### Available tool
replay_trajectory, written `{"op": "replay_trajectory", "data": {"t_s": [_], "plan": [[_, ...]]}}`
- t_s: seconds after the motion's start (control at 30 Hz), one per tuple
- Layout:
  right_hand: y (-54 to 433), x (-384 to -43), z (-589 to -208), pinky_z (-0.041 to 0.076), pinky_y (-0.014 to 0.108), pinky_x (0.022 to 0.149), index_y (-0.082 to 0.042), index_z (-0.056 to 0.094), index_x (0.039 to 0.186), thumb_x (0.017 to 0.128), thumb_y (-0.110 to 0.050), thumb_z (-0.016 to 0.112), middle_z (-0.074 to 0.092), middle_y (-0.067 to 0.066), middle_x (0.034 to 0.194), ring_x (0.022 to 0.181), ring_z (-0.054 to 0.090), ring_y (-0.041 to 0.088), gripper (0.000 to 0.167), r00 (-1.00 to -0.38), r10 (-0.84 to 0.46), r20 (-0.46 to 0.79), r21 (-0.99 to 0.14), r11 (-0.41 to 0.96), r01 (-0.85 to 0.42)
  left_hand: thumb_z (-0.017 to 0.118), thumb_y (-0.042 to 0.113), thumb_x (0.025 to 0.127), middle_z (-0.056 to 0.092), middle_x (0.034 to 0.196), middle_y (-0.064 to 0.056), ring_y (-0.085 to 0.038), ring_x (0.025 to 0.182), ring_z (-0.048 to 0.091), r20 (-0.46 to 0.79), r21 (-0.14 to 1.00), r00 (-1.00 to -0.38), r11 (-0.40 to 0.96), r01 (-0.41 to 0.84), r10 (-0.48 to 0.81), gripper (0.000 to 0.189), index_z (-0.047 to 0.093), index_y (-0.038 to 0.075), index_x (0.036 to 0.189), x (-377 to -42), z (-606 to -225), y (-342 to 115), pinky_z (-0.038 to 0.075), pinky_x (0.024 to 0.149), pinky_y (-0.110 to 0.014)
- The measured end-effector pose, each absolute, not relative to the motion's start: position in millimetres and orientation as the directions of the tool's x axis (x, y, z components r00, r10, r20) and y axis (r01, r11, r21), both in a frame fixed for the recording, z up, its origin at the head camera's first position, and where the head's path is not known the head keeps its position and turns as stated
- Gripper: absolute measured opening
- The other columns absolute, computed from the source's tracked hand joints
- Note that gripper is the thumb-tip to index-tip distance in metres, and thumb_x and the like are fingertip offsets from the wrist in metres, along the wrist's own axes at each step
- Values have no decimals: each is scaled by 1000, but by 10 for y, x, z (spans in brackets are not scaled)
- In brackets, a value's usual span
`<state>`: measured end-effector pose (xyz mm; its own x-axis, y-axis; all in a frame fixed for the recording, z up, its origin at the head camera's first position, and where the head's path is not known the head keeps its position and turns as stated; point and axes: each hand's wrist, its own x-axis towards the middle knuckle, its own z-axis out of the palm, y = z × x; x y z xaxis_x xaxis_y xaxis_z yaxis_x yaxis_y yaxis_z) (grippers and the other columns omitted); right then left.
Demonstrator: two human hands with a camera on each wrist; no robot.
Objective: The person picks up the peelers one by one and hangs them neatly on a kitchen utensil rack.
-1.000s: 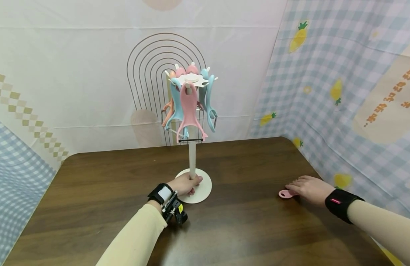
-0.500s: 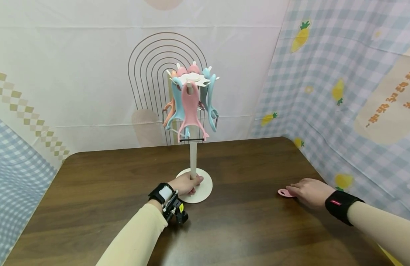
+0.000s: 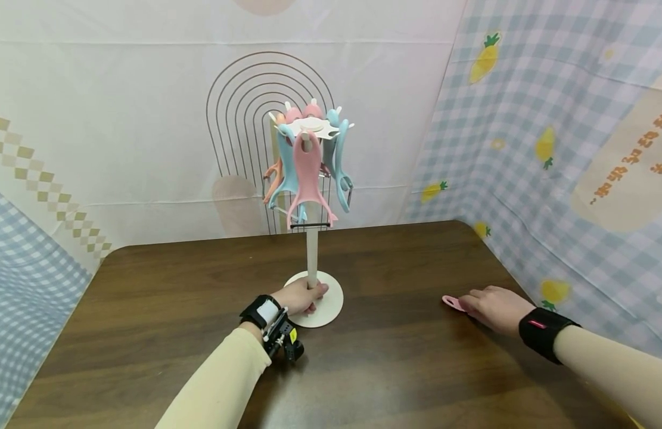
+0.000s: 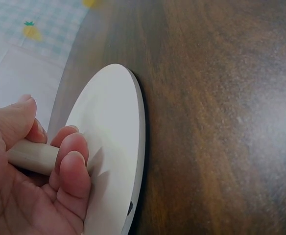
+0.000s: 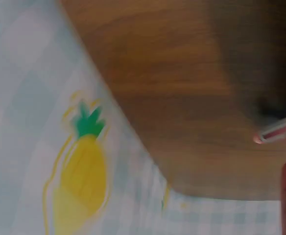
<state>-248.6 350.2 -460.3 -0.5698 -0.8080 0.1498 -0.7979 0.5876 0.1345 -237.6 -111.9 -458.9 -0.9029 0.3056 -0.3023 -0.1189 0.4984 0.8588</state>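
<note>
A white stand with a round base [image 3: 329,304] and an upright pole [image 3: 311,256] stands on the brown table. Several Y-shaped peelers hang from its top, a pink peeler [image 3: 307,170] in front, a blue peeler [image 3: 341,173] to the right and an orange peeler [image 3: 274,179] at the left. My left hand [image 3: 298,297] grips the pole low down, fingers curled round it just above the base in the left wrist view. At the right, my right hand [image 3: 494,308] holds another pink peeler [image 3: 451,302] close over the table; its handle pokes out past the fingertips. In the right wrist view its end [image 5: 280,131] shows at the edge.
Behind the wooden table [image 3: 175,333] hangs a white cloth [image 3: 121,137] with printed arches. A blue-checked cloth [image 3: 524,149] with pineapples borders the right side, near my right hand. Another checked cloth [image 3: 25,280] falls at the left.
My right hand has shifted slightly left with the loose pink peeler, whose handle end has turned and moved up and left. My left hand keeps its hold on the pole.
</note>
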Motion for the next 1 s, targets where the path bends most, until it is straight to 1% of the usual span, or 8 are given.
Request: {"op": "replay_trajectory", "data": {"t_s": [0.07, 0.13, 0.2, 0.27, 0.43, 0.77, 0.9, 1.0], "plan": [[3452, -2488, -4564, 50, 34, 64, -11, 68, 99, 81, -11, 77, 59, -7, 83, 72, 59, 11, 21, -682, -726, 89, -3, 684, -729, 49, 29, 103, 49, 65, -6, -15, 56, 48, -302, 857, -903, 502, -117, 306, 34, 59, -2, 92, -2375, -4578, -1118, 44, 54, -26], [3396, -2491, -4510, 49, 34, 65, -9, 67, 101, 82, -12, 77, 59, -6, 83, 73, 58, 11, 22, -784, -621, -4, -167, 773, -612, 49, 29, 103, 49, 65, -6, -15, 56, 48, -296, 856, -903, 506, -106, 311, 34, 58, -3, 92, -2373, -4572, -1115, 44, 53, -26], [3364, -2517, -4474, 47, 33, 64, -6, 64, 101, 84, -13, 75, 58, -4, 83, 72, 56, 12, 21, -845, -523, -108, -295, 829, -476, 49, 28, 103, 48, 64, -6, -15, 56, 48, -290, 859, -905, 501, -103, 312, 34, 58, -3, 92, -2369, -4562, -1111, 44, 53, -26], [3350, -2548, -4450, 44, 31, 61, -5, 61, 98, 85, -15, 75, 57, -2, 79, 69, 52, 12, 21, -872, -449, -195, -373, 856, -357, 49, 28, 103, 48, 64, -6, -15, 56, 48, -285, 864, -906, 493, -102, 312, 34, 58, -3, 91, -2367, -4553, -1105, 44, 54, -26], [3346, -2583, -4431, 40, 29, 56, -6, 59, 89, 84, -15, 76, 53, -1, 71, 60, 49, 13, 20, -880, -419, -225, -419, 857, -300, 50, 29, 102, 48, 64, -5, -15, 56, 48, -273, 868, -911, 487, -95, 308, 34, 59, -3, 91, -2364, -4555, -1089, 44, 54, -26], [3223, -2610, -4388, 38, 27, 55, -11, 57, 80, 78, -13, 80, 49, -4, 67, 59, 45, 10, 24, -863, -486, -137, -368, 834, -411, 50, 29, 102, 48, 63, -5, -16, 55, 48, -273, 867, -914, 488, -99, 300, 35, 58, -3, 90, -2336, -4601, -1104, 44, 54, -27], [3136, -2619, -4303, 37, 27, 55, -13, 57, 77, 80, -13, 79, 50, -6, 67, 60, 45, 9, 21, -851, -515, -101, -328, 825, -461, 50, 29, 102, 48, 64, -5, -15, 56, 48, -272, 865, -915, 493, -96, 299, 35, 58, -2, 90, -2348, -4605, -1110, 44, 54, -27], [3063, -2679, -4208, 39, 27, 56, -16, 60, 76, 81, -14, 78, 53, -9, 67, 60, 47, 6, 19, -850, -526, -28, -301, 815, -495, 50, 29, 102, 49, 64, -5, -16, 56, 49, -268, 866, -916, 491, -93, 300, 35, 58, -2, 90, -2348, -4605, -1119, 45, 54, -27]]}}
